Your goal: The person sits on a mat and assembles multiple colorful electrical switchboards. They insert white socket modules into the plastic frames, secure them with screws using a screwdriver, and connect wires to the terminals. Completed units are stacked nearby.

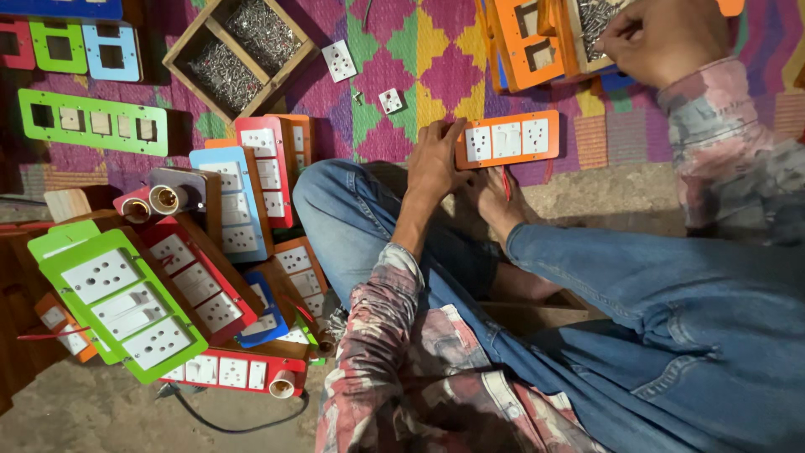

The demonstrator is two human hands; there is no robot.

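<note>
Right hand (662, 38) fingertips hidden (among screws (597, 17)).

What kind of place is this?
Probably a small floor workshop where switchboards get put together. Colourful socket boards are piled beside a wooden box of screws, and the left hand steadies an orange board.

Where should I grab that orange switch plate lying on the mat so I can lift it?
Probably pinch the orange switch plate across its narrow width at the free right end, coming from the right. It lies flat, long side left to right, and the left hand already covers its left end, while the right hand is busy at the screw box.
</note>
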